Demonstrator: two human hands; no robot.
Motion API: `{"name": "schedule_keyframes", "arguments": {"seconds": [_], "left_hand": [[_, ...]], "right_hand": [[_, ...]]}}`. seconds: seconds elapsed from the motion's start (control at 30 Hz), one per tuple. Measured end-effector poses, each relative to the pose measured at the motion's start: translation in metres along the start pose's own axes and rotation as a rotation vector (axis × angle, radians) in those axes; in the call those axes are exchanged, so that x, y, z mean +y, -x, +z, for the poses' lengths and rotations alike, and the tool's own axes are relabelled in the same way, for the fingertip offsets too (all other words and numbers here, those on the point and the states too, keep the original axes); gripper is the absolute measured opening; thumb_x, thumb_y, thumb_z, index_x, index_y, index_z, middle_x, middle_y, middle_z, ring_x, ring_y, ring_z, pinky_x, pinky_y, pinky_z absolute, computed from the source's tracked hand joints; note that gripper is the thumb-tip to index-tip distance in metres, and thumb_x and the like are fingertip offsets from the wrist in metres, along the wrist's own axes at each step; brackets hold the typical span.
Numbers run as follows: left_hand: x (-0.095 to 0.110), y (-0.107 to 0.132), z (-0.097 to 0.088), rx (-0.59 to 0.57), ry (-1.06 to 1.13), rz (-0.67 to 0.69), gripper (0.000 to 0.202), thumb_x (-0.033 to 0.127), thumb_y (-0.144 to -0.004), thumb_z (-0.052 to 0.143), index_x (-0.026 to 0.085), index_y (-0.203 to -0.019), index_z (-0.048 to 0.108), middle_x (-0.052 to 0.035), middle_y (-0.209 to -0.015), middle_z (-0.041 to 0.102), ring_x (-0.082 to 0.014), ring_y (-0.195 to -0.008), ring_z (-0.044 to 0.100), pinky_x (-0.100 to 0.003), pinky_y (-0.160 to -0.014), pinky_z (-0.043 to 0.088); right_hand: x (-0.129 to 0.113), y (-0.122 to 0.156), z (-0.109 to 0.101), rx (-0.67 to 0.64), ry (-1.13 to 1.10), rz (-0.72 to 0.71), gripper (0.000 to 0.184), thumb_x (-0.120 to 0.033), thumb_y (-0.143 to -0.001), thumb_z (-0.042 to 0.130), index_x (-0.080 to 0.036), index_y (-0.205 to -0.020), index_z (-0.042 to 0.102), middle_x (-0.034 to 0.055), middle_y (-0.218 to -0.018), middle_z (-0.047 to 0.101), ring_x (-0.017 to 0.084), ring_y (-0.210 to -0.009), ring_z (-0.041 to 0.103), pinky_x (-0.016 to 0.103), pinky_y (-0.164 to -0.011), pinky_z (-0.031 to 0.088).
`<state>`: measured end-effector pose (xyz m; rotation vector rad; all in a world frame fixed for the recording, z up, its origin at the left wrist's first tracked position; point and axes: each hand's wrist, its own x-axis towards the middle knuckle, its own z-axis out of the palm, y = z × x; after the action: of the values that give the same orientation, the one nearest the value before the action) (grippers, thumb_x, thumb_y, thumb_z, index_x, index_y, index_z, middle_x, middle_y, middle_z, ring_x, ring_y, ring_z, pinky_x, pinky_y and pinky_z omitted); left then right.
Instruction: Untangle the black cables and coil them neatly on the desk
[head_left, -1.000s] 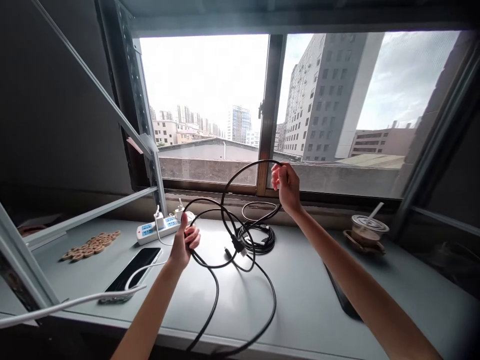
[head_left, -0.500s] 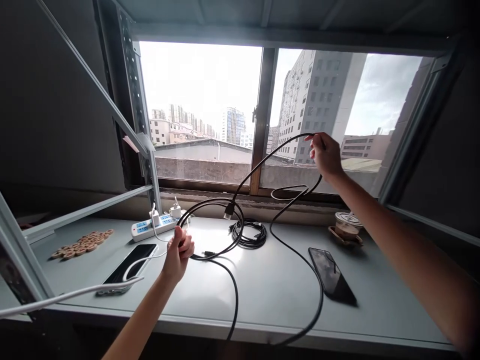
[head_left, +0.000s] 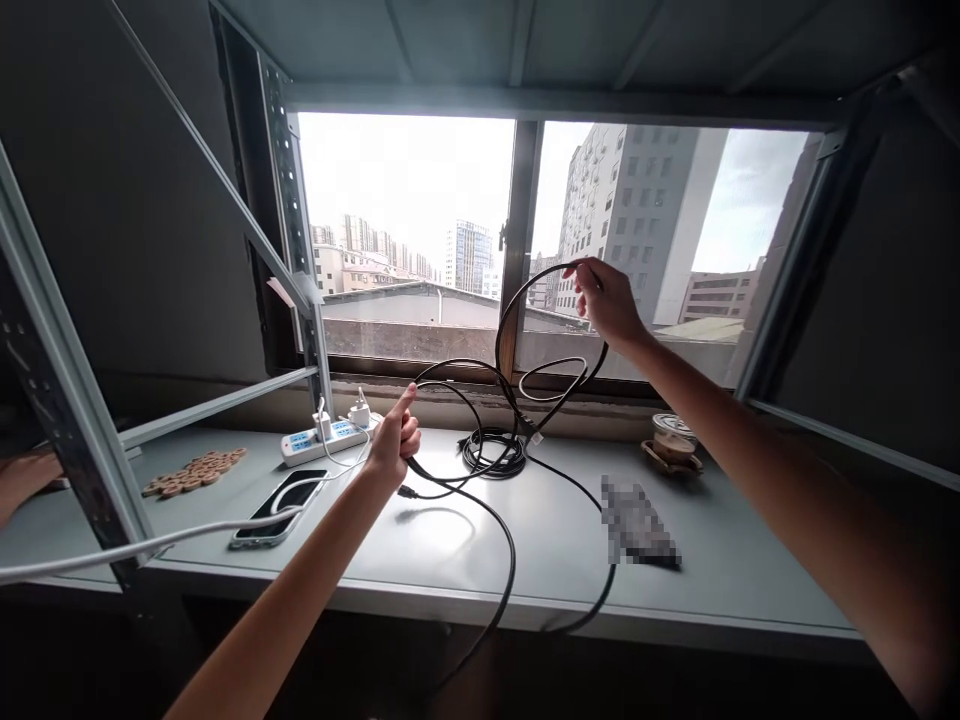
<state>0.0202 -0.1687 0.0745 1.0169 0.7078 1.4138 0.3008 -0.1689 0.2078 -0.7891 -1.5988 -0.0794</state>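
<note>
My left hand (head_left: 395, 443) grips a long black cable (head_left: 498, 525) low over the grey shelf (head_left: 525, 560), its index finger raised. My right hand (head_left: 609, 300) is lifted in front of the window and pinches the same cable higher up, where it arches into a loop. The cable's slack hangs over the shelf's front edge. A coiled bundle of black cables (head_left: 493, 455) lies on the shelf behind and between my hands.
A white power strip (head_left: 324, 438) with chargers plugged in sits at the back left, with a phone (head_left: 280, 506) on a white lead in front of it. Wooden rings (head_left: 193, 471) lie far left. A blurred flat object (head_left: 639, 522) and a lidded cup (head_left: 673, 436) sit right. Another person's hand (head_left: 22, 478) shows at the left edge.
My right hand swung far up and right with the cable, then came back left, folding it into a loop. My left hand rose slightly and moved right, still gripping the cable.
</note>
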Motion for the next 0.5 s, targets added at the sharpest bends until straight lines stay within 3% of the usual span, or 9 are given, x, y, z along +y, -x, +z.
{"name": "schedule_keyframes", "arguments": {"seconds": [0.07, 0.2, 0.33, 0.5], "left_hand": [[0.010, -0.002, 0.010, -0.046, 0.032, 0.004, 0.054, 0.044, -0.071, 0.067, 0.020, -0.054, 0.022, 0.0135, -0.034, 0.018, -0.0007, -0.029, 0.013, -0.017, -0.030, 0.007], [0.034, 0.001, 0.026, -0.127, 0.014, 0.168, 0.058, 0.046, -0.066, 0.071, 0.020, -0.053, 0.021, 0.0132, -0.035, 0.017, -0.0005, -0.029, 0.014, -0.017, -0.031, 0.008], [0.045, 0.022, 0.030, -0.213, -0.141, 0.242, 0.057, 0.045, -0.060, 0.076, 0.020, -0.054, 0.026, 0.0127, -0.040, 0.019, 0.0000, -0.033, 0.013, -0.017, -0.033, 0.008], [0.029, 0.061, 0.019, -0.253, -0.248, 0.177, 0.054, 0.050, -0.062, 0.074, 0.020, -0.054, 0.030, 0.0118, -0.044, 0.016, -0.0003, -0.036, 0.011, -0.017, -0.034, 0.007]], "right_hand": [[-0.001, 0.005, 0.000, -0.025, -0.011, 0.017, 0.024, -0.039, -0.090, 0.045, -0.021, -0.079, 0.057, -0.0038, -0.067, 0.043, 0.004, -0.043, 0.039, 0.021, -0.042, 0.033], [0.004, 0.016, -0.004, -0.029, 0.026, 0.177, 0.020, -0.028, -0.089, 0.047, -0.020, -0.076, 0.060, -0.0040, -0.065, 0.045, 0.004, -0.041, 0.038, 0.022, -0.041, 0.032], [0.013, 0.008, -0.020, 0.158, 0.052, 0.320, 0.022, -0.021, -0.089, 0.044, -0.018, -0.074, 0.059, -0.0036, -0.062, 0.044, 0.005, -0.040, 0.034, 0.022, -0.040, 0.028], [0.022, -0.014, -0.036, 0.372, 0.069, 0.498, 0.021, -0.018, -0.090, 0.041, -0.015, -0.079, 0.059, -0.0006, -0.069, 0.050, 0.004, -0.041, 0.030, 0.021, -0.038, 0.022]]}}
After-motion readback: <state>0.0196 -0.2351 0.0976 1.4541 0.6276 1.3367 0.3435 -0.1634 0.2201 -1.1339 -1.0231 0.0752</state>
